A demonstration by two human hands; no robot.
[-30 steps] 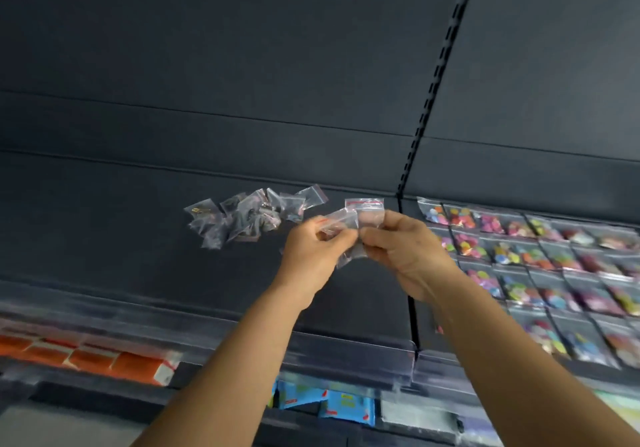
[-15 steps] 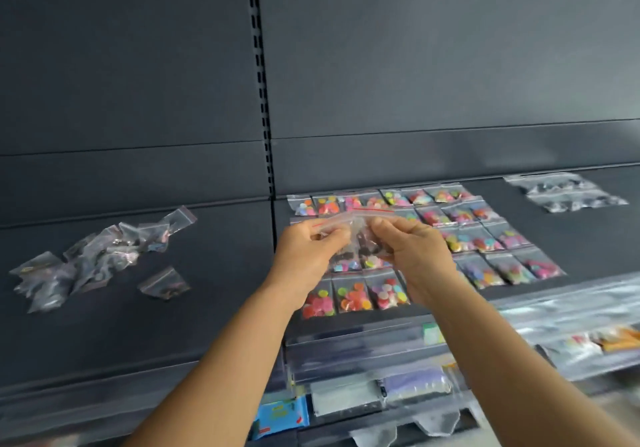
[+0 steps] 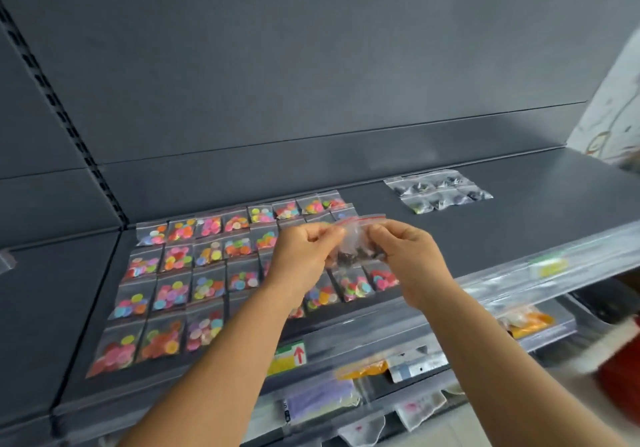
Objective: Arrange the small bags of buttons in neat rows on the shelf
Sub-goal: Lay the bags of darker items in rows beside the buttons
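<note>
My left hand point(image 3: 302, 259) and my right hand point(image 3: 412, 260) both pinch a small clear bag of dark buttons point(image 3: 358, 244) with a red zip strip, held above the dark shelf point(image 3: 519, 211). Below the hands lie several rows of bags of coloured buttons point(image 3: 204, 266), flat and side by side; my arms hide some of them. At the back right of the shelf sits a smaller block of bags of dark buttons point(image 3: 437, 191) in two rows.
A clear price rail point(image 3: 519, 273) runs along the shelf's front edge. Lower shelves hold packets, among them orange ones point(image 3: 526, 322). A slotted upright point(image 3: 69, 128) divides the back panel at the left. A white patterned wall point(image 3: 613, 114) stands at the right.
The view has swung right: the loose pile of bags at the left has gone out of view and the dark-button rows have come closer. Both hands still hold the bag.
</note>
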